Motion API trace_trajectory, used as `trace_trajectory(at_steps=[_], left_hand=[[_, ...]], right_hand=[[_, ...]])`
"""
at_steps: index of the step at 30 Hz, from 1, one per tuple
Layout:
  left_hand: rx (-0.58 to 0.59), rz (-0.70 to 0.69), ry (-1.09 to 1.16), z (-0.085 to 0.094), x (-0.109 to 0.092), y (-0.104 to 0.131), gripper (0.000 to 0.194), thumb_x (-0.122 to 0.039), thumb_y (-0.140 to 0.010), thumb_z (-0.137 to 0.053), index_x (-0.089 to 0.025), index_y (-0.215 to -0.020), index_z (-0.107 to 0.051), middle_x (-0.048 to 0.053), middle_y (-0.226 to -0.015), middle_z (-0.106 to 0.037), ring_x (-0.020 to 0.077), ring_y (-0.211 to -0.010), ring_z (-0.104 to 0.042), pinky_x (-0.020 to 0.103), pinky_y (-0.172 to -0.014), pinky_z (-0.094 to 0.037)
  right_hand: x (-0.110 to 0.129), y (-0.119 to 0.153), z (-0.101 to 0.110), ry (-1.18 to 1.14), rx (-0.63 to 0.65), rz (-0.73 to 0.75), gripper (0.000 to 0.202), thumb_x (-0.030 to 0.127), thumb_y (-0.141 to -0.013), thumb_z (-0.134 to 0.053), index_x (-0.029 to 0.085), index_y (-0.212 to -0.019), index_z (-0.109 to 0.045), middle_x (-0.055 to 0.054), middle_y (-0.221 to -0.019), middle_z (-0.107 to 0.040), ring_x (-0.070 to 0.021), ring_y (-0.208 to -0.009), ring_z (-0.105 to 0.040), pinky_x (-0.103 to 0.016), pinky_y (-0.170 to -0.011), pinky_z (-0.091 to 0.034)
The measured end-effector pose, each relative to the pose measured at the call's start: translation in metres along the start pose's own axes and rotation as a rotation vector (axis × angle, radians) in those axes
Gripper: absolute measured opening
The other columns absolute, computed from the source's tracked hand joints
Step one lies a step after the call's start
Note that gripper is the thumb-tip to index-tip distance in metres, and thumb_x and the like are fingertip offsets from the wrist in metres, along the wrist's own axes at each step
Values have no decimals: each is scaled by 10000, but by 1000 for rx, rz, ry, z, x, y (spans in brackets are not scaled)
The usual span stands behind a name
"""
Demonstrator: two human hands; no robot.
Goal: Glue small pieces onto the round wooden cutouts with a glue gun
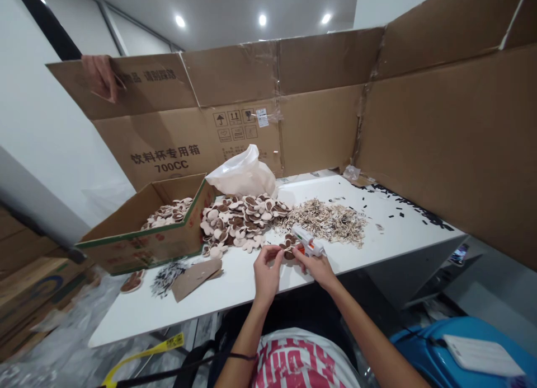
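Note:
My left hand [265, 271] and my right hand [316, 266] meet at the near edge of the white table [235, 287]. Together their fingertips pinch a small brown flower-shaped piece [288, 248]. A white glue gun [307, 242] lies right behind my right hand, touching it or nearly so. Beyond the hands lies a heap of tan and brown flower-shaped pieces [241, 217]. To its right spreads a pile of thin pale stick-like bits [327, 219].
An open cardboard box [138, 239] at left holds more flower pieces. A white plastic bag [243, 175] sits behind the heap. Tall cardboard walls [319, 113] fence the table; another person's hand [99, 77] grips the top left edge. Card scraps [195, 277] lie near the front; a blue case [453, 349] at lower right.

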State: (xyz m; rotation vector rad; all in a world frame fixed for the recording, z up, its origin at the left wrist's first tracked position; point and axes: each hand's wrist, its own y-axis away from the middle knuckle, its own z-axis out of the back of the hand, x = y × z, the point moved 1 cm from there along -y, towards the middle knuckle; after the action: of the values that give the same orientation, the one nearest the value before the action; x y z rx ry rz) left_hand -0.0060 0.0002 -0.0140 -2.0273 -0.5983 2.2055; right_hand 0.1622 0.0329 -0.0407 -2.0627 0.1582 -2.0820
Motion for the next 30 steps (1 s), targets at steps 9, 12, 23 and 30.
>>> trace_trajectory(at_steps=[9, 12, 23, 30], left_hand=[[-8, -4, 37, -1, -1, 0, 263, -424, -884, -764, -183, -964, -697, 70, -940, -739, 209, -914, -712, 344, -894, -560], [-10, 5, 47, -1, -3, 1, 256, -415, -877, -773, -184, -958, -699, 68, -934, -740, 206, -911, -712, 337, -891, -561], [-50, 13, 60, -2, -2, 1, 288, -426, -847, -799, -183, -965, -701, 82, -938, -754, 221, -912, -732, 366, -895, -584], [-61, -6, 25, -2, -2, 2, 286, -428, -846, -798, -179, -953, -707, 75, -920, -753, 212, -888, -729, 352, -877, -583]], right_hand=[[5, 1, -2, -10, 5, -34, 471, 611, -868, -719, 155, -984, -696, -12, -614, -618, -168, -431, -531, -245, -439, -429], [6, 1, -2, -10, 4, -27, 446, 593, -877, -718, 160, -979, -698, -4, -598, -609, -169, -434, -533, -249, -453, -439], [10, 3, -1, 18, 35, -42, 490, 651, -861, -694, 170, -958, -694, 8, -582, -586, -174, -451, -533, -255, -473, -434], [11, 4, -1, 2, 42, -48, 489, 639, -868, -711, 164, -981, -699, -17, -660, -634, -167, -464, -533, -260, -474, -438]])
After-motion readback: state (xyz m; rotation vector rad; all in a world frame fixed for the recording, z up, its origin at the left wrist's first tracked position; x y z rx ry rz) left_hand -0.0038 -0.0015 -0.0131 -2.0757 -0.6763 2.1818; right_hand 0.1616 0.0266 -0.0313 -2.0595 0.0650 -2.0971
